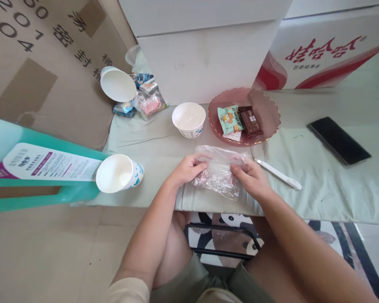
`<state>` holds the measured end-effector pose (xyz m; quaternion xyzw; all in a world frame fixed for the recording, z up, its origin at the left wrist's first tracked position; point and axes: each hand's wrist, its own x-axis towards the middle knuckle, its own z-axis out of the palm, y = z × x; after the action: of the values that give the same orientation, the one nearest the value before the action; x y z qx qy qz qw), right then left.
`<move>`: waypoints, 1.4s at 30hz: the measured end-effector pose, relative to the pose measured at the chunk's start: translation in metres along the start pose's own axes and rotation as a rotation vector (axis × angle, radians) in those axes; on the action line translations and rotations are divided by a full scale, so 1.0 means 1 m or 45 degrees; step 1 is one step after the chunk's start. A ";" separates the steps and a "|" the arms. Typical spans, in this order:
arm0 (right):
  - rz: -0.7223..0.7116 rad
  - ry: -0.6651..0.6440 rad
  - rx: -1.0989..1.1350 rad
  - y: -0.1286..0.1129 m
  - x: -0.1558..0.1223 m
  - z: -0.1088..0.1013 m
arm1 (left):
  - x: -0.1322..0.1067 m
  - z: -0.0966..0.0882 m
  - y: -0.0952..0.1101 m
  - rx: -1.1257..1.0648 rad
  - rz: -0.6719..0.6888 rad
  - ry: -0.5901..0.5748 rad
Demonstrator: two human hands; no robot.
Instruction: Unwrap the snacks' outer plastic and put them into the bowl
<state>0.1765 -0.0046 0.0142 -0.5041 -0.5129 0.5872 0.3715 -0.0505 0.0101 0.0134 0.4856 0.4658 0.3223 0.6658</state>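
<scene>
On my desk (334,193), draped in pale green cloth, a round pink scalloped dish (269,108) stands beyond the crinkled clear plastic bag (219,179), pinched at either side by my left hand (191,169) and right hand (252,179); a slim white-handled tool (279,173) lies beside the latter

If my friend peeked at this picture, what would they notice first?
Probably the left hand and right hand near the middle, holding a crinkly clear bag. Next might come the pink plate just beyond them, with wrapped snacks in it, or the big green jug at the left edge.
</scene>
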 end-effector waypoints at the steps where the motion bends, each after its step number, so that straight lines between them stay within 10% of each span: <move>1: -0.021 0.005 0.054 0.002 0.000 -0.002 | 0.000 -0.002 0.001 -0.077 0.003 -0.004; 8: -0.226 -0.253 -0.143 -0.006 -0.005 -0.015 | 0.000 -0.015 0.009 -0.117 0.146 0.055; 14: -0.583 0.140 -0.822 -0.041 -0.007 0.009 | -0.013 -0.021 0.013 0.363 0.221 0.122; 17: -0.436 -0.142 -0.991 -0.054 0.007 0.027 | -0.021 -0.028 0.012 0.355 0.339 0.081; 20: -0.162 -0.371 -1.079 -0.057 0.023 0.039 | -0.026 -0.034 0.010 0.385 0.546 0.450; 24: -0.138 -0.200 -0.990 -0.055 0.028 0.049 | -0.029 -0.029 0.008 0.580 0.849 1.005; 31: -0.293 -0.260 -0.605 -0.058 0.021 0.059 | -0.017 -0.016 0.008 0.050 0.492 0.243; 34: -0.489 0.088 -0.810 -0.060 0.023 0.057 | -0.015 -0.019 0.011 -0.075 0.506 0.227; 39: -0.598 -0.190 -0.910 -0.089 0.042 0.051 | -0.012 -0.027 0.013 -0.257 0.597 0.325; 42: -0.766 0.025 -1.068 -0.124 0.074 0.052 | -0.003 -0.033 0.013 -0.463 0.561 0.607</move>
<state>0.1001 0.0792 0.1180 -0.4455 -0.8229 0.1935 0.2948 -0.0823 0.0231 0.0232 0.3593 0.4272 0.6396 0.5286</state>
